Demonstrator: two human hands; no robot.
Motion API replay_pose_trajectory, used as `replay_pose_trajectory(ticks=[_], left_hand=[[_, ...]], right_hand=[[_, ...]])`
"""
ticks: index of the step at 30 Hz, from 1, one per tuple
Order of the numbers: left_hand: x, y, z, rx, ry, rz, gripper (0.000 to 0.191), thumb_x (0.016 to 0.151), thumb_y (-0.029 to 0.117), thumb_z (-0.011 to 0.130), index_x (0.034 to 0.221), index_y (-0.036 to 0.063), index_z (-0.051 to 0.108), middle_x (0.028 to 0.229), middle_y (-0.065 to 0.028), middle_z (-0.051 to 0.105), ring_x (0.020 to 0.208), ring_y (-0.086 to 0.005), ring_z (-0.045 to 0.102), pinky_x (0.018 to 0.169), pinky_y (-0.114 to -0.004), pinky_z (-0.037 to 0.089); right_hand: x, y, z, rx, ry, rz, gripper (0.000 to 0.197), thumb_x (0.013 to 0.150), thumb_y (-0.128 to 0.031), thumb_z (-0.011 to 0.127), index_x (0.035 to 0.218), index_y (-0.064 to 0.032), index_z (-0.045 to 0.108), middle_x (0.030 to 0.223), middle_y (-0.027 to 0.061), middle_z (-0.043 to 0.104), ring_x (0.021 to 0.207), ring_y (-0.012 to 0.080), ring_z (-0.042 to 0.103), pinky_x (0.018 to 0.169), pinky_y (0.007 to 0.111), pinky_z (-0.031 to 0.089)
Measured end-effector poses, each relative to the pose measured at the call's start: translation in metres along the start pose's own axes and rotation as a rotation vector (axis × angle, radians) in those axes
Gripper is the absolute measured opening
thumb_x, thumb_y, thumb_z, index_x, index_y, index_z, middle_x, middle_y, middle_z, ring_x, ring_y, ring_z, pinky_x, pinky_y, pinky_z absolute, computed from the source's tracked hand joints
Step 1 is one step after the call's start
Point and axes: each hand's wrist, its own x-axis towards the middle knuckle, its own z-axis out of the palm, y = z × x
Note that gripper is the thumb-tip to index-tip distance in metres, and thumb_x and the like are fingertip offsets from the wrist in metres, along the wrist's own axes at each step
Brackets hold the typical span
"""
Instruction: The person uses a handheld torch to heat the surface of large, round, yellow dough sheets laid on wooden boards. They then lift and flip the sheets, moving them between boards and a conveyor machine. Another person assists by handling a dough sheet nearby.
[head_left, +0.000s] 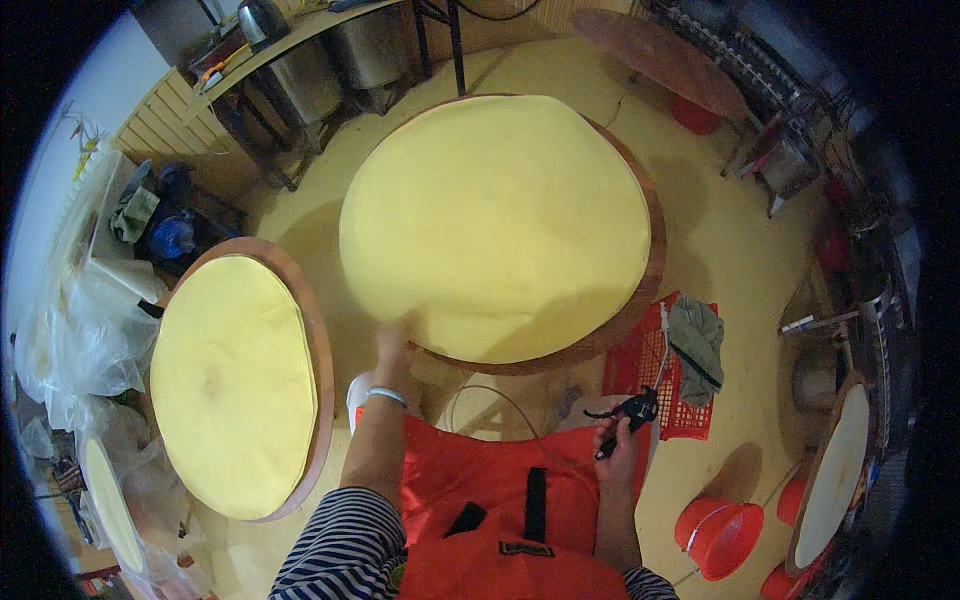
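Observation:
A large round yellow sheet (495, 225) lies on a round brown board (652, 300) in front of me. My left hand (397, 341), blurred, is at the sheet's near left edge; whether its fingers hold the edge cannot be told. My right hand (616, 442) grips the black handle of a spray gun (637, 409) with a long thin metal wand, to the right of the board's near edge. The wand points away from me over a red plastic crate (694, 420). A thin hose (517, 409) curves below the board.
Another yellow sheet (232, 382) on a brown board stands at the left. A grey-green cloth (696, 345) hangs over the crate. Red buckets (720, 536) are at the lower right. A table (300, 30) with a metal kettle (261, 24) is at the upper left, near clear plastic sheeting (82, 352).

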Motion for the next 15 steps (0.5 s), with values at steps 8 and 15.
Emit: replay_pose_trajectory(ticks=[8, 15], left_hand=[[0.006, 0.065, 0.043, 0.112, -0.275, 0.379, 0.027, 0.079, 0.006, 0.056, 0.105, 0.0043, 0.051, 0.086, -0.0046, 0.056, 0.075, -0.0156, 0.055, 0.062, -0.029, 0.048], [0.102, 0.136, 0.011, 0.280, 0.050, 0.468, 0.015, 0.075, 0.010, 0.061, 0.087, 0.0021, 0.059, 0.074, -0.0056, 0.058, 0.064, -0.0159, 0.053, 0.057, -0.031, 0.044]], right_hand=[[-0.005, 0.002, 0.010, -0.010, -0.009, 0.020, 0.029, 0.088, -0.030, 0.055, 0.106, -0.0073, 0.052, 0.076, 0.0024, 0.060, 0.063, 0.0135, 0.058, 0.050, 0.024, 0.048], [-0.011, 0.002, 0.012, -0.061, -0.098, -0.031, 0.025, 0.089, -0.030, 0.053, 0.099, -0.0074, 0.053, 0.077, 0.0026, 0.059, 0.063, 0.0139, 0.057, 0.052, 0.025, 0.048]])
